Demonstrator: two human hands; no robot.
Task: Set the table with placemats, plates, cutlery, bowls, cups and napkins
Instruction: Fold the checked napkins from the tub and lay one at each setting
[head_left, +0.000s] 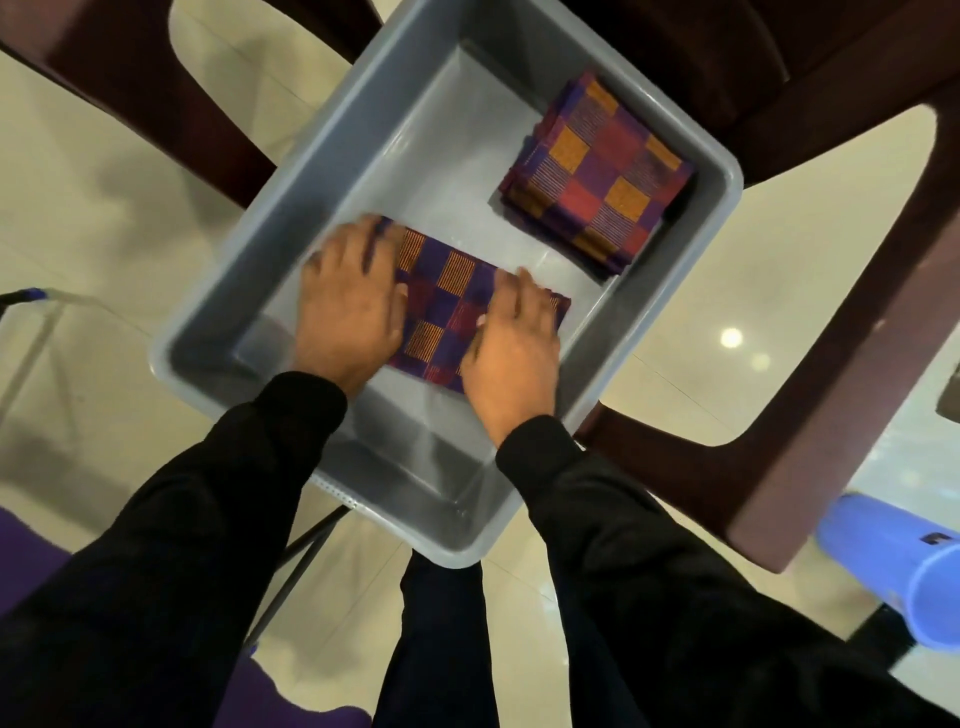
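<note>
Lying inside the grey tub (332, 156), near end: a checked napkin (449, 306). Pressing down on it, fingers mostly flat: left hand (350, 306) and right hand (511, 340). Sitting at the far corner: a folded stack (597, 171).

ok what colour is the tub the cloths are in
Grey tub, clearest in the head view.
</note>
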